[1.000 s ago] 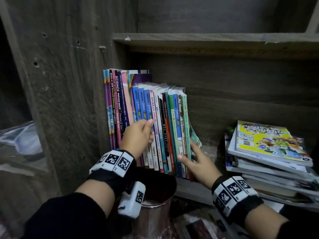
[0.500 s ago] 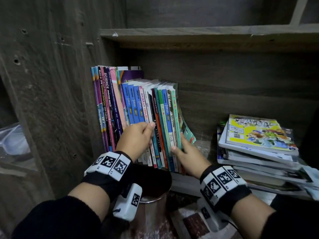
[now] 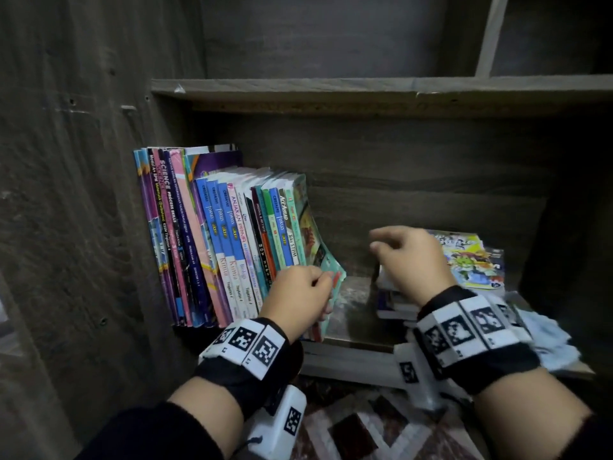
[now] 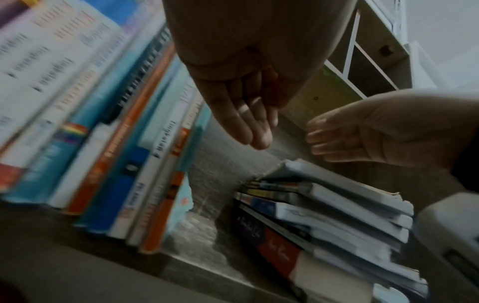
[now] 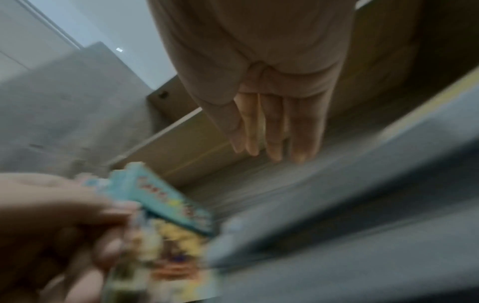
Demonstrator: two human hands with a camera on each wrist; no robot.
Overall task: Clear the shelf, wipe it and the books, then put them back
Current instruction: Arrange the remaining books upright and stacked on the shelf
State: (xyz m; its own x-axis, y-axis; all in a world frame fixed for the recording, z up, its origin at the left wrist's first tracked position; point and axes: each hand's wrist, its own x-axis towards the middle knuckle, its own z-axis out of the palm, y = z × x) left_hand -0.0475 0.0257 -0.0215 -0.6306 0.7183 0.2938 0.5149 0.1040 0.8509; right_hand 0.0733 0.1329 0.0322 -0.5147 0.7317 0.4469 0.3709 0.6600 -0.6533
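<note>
Teal first: braces the leaning teal book (image 3: 319,242) with left hand (image 3: 298,295), grip unclear, to stop the row (image 3: 229,234) toppling; hovers right hand (image 3: 411,257), fingers loose and empty, over flat stack (image 3: 472,260).

Upright books (image 3: 229,247) are packed spine-out against the left wall of the shelf (image 3: 351,313), tall pink and purple ones on the outside, then blue, white, red and green spines. The last teal book (image 3: 326,260) at the row's right end leans out and bends toward the gap. Across a bare, dusty patch of the shelf, a flat pile of books (image 3: 398,303) lies at the right, with a bright yellow cartoon cover (image 3: 471,257) on top.
</note>
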